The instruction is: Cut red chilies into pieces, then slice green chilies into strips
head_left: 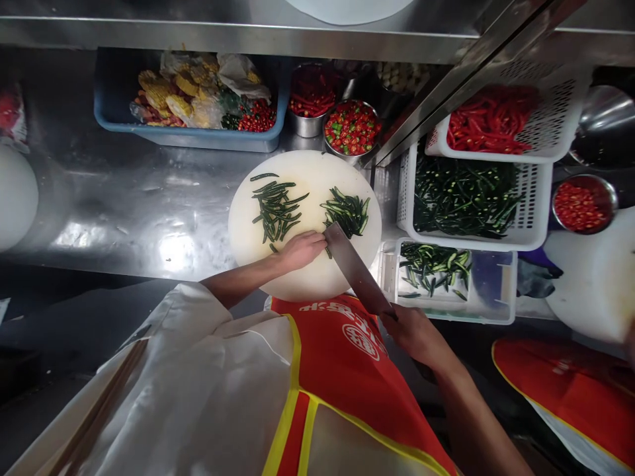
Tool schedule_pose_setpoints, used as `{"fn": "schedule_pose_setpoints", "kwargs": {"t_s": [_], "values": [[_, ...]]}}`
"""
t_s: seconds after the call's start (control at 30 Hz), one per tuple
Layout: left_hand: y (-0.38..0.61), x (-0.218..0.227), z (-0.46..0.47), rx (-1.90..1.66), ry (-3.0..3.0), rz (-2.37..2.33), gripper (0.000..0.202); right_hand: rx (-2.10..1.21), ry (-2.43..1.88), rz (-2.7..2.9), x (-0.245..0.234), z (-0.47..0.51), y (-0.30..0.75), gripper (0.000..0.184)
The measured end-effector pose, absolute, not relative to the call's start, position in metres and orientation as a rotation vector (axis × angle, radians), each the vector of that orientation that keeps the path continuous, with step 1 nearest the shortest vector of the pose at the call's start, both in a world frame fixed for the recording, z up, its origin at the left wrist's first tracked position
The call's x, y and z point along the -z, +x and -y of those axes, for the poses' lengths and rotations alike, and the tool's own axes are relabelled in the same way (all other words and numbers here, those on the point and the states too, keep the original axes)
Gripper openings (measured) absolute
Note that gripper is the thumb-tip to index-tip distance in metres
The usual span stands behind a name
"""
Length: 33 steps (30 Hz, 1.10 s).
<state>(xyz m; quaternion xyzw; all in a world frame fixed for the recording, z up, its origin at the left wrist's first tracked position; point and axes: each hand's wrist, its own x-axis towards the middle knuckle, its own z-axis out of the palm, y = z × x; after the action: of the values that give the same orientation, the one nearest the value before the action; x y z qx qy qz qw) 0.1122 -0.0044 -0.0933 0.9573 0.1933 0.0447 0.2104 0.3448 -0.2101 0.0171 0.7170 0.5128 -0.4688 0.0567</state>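
On a round white cutting board [302,285], my left hand [303,250] lies with its fingers curled together on a green chili pepper, mostly hidden under them; a short green bit shows by the fingertips. My right hand [413,334] grips the handle of a cleaver [360,271], whose blade slants up across the board, its far end close to my left fingertips. Left of the blade is a pile of long, whole-looking green chilies [276,210]. Beyond the blade tip, a heap of cut green chilies [347,210] shows pale insides.
A blue tub [198,139] with corn and bags stands behind, beside a metal bowl of chopped chilies [353,129]. To the right are white baskets of red [491,119] and green chilies [461,192] and a clear tray [491,291]. A metal post [461,79] slants overhead. Another person's red apron [570,390] is at right.
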Motion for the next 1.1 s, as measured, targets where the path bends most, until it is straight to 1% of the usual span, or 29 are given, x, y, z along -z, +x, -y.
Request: {"fn": "schedule_pose_setpoints", "kwargs": {"t_s": [0.13,0.3,0.43,0.5,0.57,0.67,0.77,0.83,0.87,0.97,1.1], "values": [[0.110,0.097,0.005,-0.181,2.634,-0.530,0.034,1.406,2.141,-1.523,-0.016,0.208,0.346,0.032],[0.112,0.102,0.006,-0.200,2.621,-0.504,0.032,1.397,2.179,-1.541,0.008,0.184,0.324,0.027],[0.107,0.095,0.003,-0.198,2.601,-0.470,0.031,1.337,2.226,-1.623,0.020,0.169,0.314,0.029],[0.098,0.087,0.000,-0.247,2.562,-0.550,0.031,1.301,2.258,-1.644,0.016,0.174,0.319,0.030],[0.085,0.079,-0.002,-0.270,2.525,-0.724,0.030,1.276,2.291,-1.646,0.008,0.187,0.326,0.031],[0.066,0.071,0.001,-0.100,2.542,-0.958,0.023,1.370,2.220,-1.665,-0.007,0.208,0.335,0.034],[0.060,0.070,0.009,0.110,2.596,-0.991,0.016,1.447,2.100,-1.669,-0.012,0.222,0.337,0.038],[0.065,0.072,0.013,0.138,2.597,-0.986,0.012,1.447,2.092,-1.644,-0.009,0.225,0.337,0.038],[0.069,0.073,0.014,0.119,2.591,-0.985,0.013,1.439,2.121,-1.625,-0.006,0.225,0.336,0.036],[0.084,0.078,0.014,-0.019,2.600,-0.881,0.020,1.427,2.259,-1.525,0.003,0.221,0.335,0.033],[0.098,0.087,0.012,-0.121,2.641,-0.401,0.030,1.464,2.304,-1.413,0.003,0.211,0.333,0.030]]}}
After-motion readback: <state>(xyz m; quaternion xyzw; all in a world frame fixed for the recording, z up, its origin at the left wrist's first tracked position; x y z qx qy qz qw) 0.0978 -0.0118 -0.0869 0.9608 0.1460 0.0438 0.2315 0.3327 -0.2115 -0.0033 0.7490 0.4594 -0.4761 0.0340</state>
